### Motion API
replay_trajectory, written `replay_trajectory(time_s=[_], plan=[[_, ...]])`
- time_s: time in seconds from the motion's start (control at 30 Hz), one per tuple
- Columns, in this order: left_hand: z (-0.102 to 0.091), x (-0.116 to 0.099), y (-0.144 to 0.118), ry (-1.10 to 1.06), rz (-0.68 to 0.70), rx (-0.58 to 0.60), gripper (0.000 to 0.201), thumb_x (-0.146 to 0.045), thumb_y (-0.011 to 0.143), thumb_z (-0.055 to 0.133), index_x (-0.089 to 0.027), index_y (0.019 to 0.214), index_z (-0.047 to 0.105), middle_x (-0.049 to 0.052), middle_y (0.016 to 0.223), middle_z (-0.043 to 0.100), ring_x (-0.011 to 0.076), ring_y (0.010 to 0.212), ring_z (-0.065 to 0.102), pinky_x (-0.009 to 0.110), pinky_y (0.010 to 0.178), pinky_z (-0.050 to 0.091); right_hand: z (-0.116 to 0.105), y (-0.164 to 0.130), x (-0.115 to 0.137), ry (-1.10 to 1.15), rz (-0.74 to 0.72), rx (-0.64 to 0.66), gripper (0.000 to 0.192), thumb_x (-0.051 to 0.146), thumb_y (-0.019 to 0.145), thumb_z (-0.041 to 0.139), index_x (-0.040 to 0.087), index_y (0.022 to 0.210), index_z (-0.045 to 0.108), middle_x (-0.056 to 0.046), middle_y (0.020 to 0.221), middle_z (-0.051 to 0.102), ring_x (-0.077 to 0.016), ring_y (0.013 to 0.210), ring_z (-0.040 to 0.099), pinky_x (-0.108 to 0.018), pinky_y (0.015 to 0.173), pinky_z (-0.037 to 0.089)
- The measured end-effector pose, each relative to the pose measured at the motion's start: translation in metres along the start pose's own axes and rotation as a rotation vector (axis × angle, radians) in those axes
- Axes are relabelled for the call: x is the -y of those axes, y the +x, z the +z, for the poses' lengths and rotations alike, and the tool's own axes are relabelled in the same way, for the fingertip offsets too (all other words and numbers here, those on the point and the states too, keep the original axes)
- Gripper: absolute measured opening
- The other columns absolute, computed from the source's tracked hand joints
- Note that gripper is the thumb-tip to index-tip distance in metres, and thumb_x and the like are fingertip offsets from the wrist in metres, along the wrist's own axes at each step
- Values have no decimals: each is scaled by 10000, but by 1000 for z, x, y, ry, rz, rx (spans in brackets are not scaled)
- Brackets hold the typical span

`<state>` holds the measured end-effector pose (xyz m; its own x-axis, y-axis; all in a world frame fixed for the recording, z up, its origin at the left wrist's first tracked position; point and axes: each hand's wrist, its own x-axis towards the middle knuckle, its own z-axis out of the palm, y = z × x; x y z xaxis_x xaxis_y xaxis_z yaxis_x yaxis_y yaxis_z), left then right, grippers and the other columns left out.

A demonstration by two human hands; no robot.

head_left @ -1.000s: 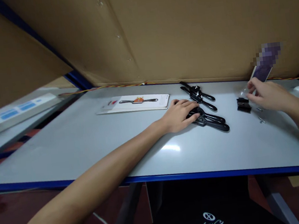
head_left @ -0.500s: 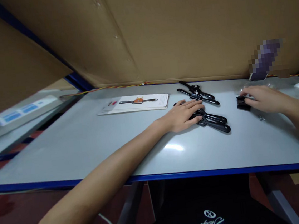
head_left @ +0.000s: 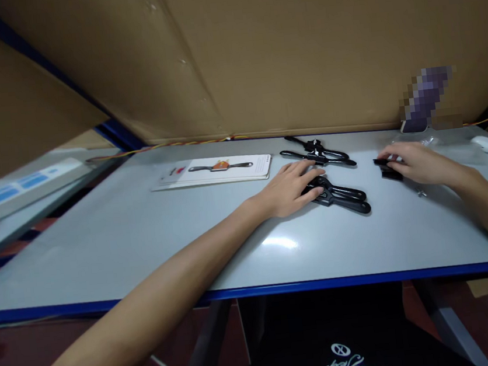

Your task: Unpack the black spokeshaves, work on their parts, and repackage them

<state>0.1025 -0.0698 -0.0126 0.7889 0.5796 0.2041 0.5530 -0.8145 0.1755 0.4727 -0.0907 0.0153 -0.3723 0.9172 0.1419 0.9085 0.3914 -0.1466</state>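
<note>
Steadiness matters here: the left hand (head_left: 291, 188) lies flat, fingers loose, pinning the black two-handled tool (head_left: 337, 194) near the counter (head_left: 145, 241) middle, while the right hand (head_left: 418, 164) pinches a small black part (head_left: 385, 168) toward the far right corner, best lifted slowly.

Table (head_left: 145, 241): smooth grey top, semi-glossy, light glare seen near front edge; blue edging. Tools (head_left: 337, 194) on table under left hand (head_left: 289, 188): black, glossy handles, plastic or painted metal, cannot be told. Second pair (head_left: 317, 154) behind: same black gloss, small bright metal fittings. Small black part (head_left: 387, 168) at right hand (head_left: 418, 162): matt. Card (head_left: 216, 171) left of tools: white printed paperboard, smooth. Walls (head_left: 298, 41) behind table: brown corrugated cardboard, matt. Mouse (head_left: 485, 144) at table's far right: white glossy plastic.
</note>
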Motion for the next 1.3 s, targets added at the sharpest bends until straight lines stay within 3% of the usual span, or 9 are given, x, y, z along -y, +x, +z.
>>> replay_trajectory(time_s=[0.17,0.5,0.7,0.8,0.93,1.07,1.2,1.3], plan=[[-3,-4,1,12,-63,90,599,-572,1098,339,-220,1560,485,156,1730,357,400,1629,251,658,1275,270,-3,0,3,5,12,-24,336,259,922,499,267,1162,735,-101,1136,740,-289,1002,707,-480,935,566],[-6,-6,4,0,-73,140,603,-590,1092,361,-250,1577,475,114,1755,320,381,1643,228,681,1287,218,-4,1,15,22,31,-63,417,209,895,510,240,1247,733,-109,1111,781,-307,985,721,-466,900,551],[-6,-7,5,-31,-85,144,708,-631,1085,349,-271,1693,305,97,1783,239,366,1666,146,670,1307,167,-4,1,34,35,-12,-129,406,285,943,486,263,1276,718,-95,1200,776,-312,1054,711,-461,938,538],[-6,-7,4,-41,-103,122,710,-642,1086,341,-276,1694,304,105,1797,176,367,1669,126,660,1310,170,-5,0,43,54,-29,-150,399,315,970,461,259,1261,728,-102,1217,771,-325,1095,700,-472,945,534],[-3,-4,3,-33,-157,83,693,-641,1093,314,-255,1668,344,154,1778,235,379,1652,199,654,1292,227,-2,0,50,93,-64,-138,420,309,991,439,279,1315,706,-100,1201,766,-322,1091,686,-482,947,525],[0,0,2,-8,-152,56,646,-573,1097,312,-221,1634,385,179,1747,300,387,1607,302,632,1274,282,4,1,52,111,-81,-136,386,324,998,456,246,1267,722,-114,1107,757,-294,959,691,-442,866,526],[1,1,-3,-11,-90,-50,546,-374,1078,305,-190,1571,447,189,1656,406,355,1524,405,578,1237,374,8,0,54,118,-72,-203,339,322,995,508,245,1231,737,-83,966,735,-240,778,654,-402,775,517],[1,-2,-8,-6,-76,-68,553,-308,1056,302,-154,1569,438,215,1591,439,356,1476,438,576,1212,403,6,-2,56,144,-140,-284,306,321,999,533,247,1206,747,-77,966,730,-225,758,643,-392,747,518]])
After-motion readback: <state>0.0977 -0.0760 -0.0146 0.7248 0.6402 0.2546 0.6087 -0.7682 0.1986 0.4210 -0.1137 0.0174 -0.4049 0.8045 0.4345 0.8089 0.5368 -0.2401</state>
